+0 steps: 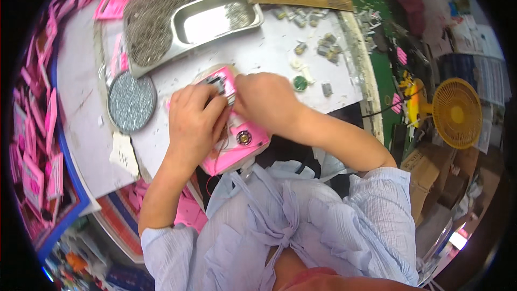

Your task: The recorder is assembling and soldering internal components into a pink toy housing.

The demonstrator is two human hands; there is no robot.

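Note:
A pink plastic casing (229, 157) lies near the table's front edge, open side up, with a small round speaker (244, 138) and thin wires in its near end. My left hand (194, 116) is closed over its left side, fingertips bent into the middle beside grey and silvery parts. From the right, my right hand (272, 99) reaches to the casing's upper right edge with curled fingers. Its fingertips are hidden, so what they pinch cannot be made out. A red wire hangs off the casing's near left corner.
Beyond the casing stands a metal tray (183, 54) heaped with small screws. To its left is a round dish (132, 102) of small metal pieces. Several small motors (329, 48) and a green coil (300, 83) lie right. Pink casings (33, 180) pile far left; a yellow fan (456, 113) stands right.

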